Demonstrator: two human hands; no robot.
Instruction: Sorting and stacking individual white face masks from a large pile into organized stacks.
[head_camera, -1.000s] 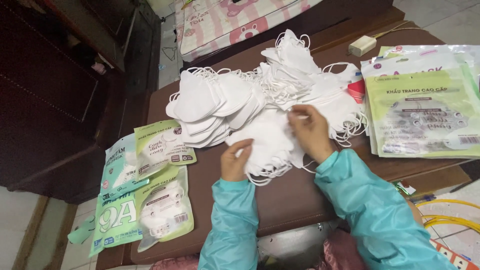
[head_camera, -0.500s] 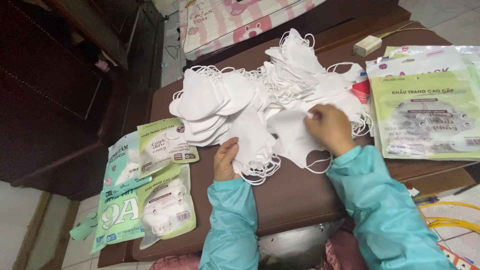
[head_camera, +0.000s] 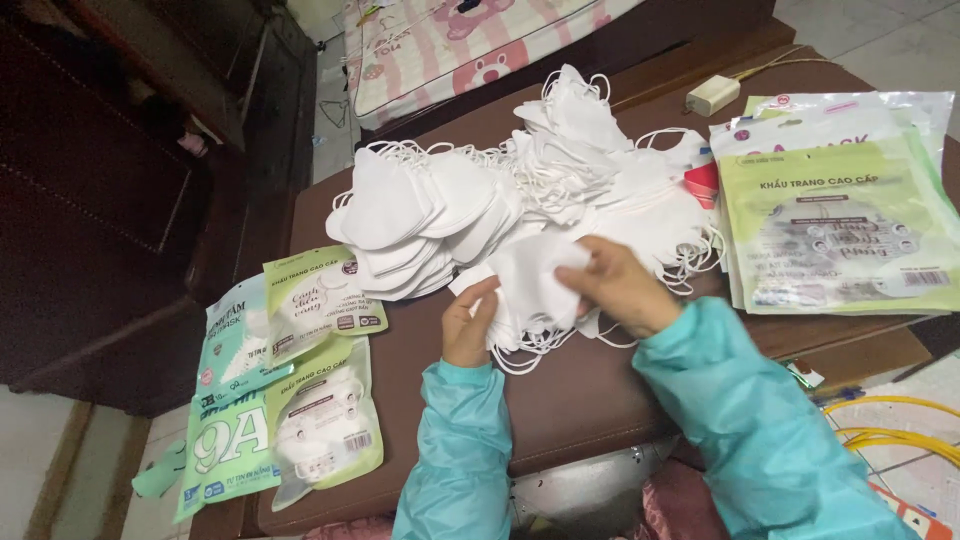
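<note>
Two hands' fingers (head_camera: 480, 305) gripping a white mask (head_camera: 535, 280) over brown table (head_camera: 590, 400), pink-patterned mattress (head_camera: 450, 50) beyond.

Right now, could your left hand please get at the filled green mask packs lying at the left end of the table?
Probably yes: the left hand holds a small stack of white masks, but bare brown table lies between it and the green packs, with nothing in the way.

A heap of masks (head_camera: 520, 190) lies across the middle of the table (head_camera: 590, 400), with a stack of empty pouches (head_camera: 840, 220) to its right and filled packets (head_camera: 290, 380) at the left edge. Both hands (head_camera: 470, 325) (head_camera: 620, 285) meet on a small stack of masks (head_camera: 530, 290) at the heap's near side. A small box (head_camera: 712, 95) sits behind the pouches, and a mattress (head_camera: 470, 50) lies beyond the table.
</note>
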